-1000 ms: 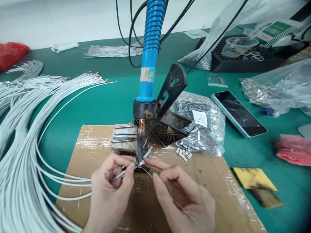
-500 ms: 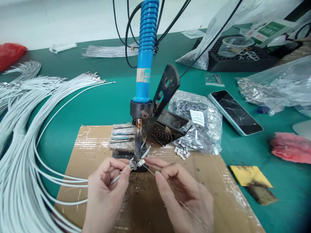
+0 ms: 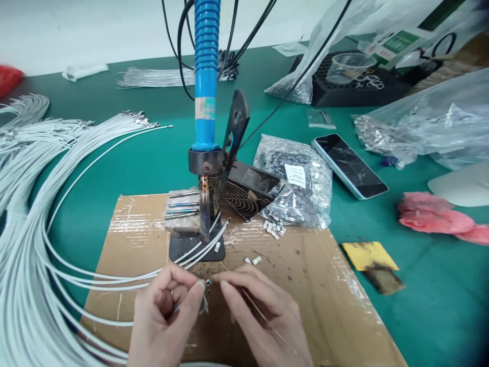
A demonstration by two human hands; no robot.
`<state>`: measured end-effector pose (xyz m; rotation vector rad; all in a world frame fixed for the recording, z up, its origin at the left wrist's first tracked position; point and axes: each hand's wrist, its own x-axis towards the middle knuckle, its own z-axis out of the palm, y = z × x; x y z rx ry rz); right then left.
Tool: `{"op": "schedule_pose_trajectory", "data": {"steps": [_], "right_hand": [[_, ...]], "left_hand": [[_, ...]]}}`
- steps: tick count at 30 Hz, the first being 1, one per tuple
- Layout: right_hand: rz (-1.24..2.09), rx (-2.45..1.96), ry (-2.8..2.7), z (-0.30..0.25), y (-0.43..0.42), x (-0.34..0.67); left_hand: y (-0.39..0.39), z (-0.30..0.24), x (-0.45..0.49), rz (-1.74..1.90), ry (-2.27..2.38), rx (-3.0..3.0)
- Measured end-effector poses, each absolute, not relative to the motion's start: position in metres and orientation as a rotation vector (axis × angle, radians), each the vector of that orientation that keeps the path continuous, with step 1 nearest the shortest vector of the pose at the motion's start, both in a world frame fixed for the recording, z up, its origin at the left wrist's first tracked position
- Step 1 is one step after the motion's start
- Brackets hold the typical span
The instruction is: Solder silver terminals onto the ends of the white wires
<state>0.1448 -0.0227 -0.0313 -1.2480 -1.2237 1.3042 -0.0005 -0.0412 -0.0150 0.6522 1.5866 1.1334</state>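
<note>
My left hand [image 3: 168, 316] is closed in a pinch on the end of a white cable, whose tiny teal-tinted tip [image 3: 208, 282] shows past the fingertips. A scrap of clear film hangs just under those fingers. My right hand [image 3: 263, 313] is closed on a thin solder wire [image 3: 260, 312] that runs back across the palm, its fingertips close to the cable tip. Beyond both hands, a blue-handled soldering iron [image 3: 206, 81] stands upright in a holder, tip down over a black base [image 3: 178, 250]. White cable ends [image 3: 208, 247] lie across that base, beside a small white connector piece [image 3: 217, 246].
Cardboard [image 3: 130, 224] covers the work area. A large bundle of white cables [image 3: 23, 265] fills the left. Small white pieces [image 3: 273, 228] lie by a silvery bag [image 3: 301, 193]. Farther right are a phone [image 3: 351, 165], a yellow sponge [image 3: 367, 256] and a pink cloth [image 3: 431, 214].
Both hands have come down and nearer, away from the iron's tip. A white connector piece now lies on the black base. The whole view has shifted slightly.
</note>
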Motion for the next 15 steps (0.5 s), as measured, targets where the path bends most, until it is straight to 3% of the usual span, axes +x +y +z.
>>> {"op": "schedule_pose_trajectory", "data": {"steps": [6,15], "right_hand": [[1.406,-1.21,-1.064,-0.029,-0.024,0.134],[1.231,-1.216,-1.133,-0.034,-0.028,0.134]], "left_hand": [[-0.042,-0.005,0.004,1.185,1.611,0.618],[-0.04,0.001,0.004,1.127,1.634,0.587]]}}
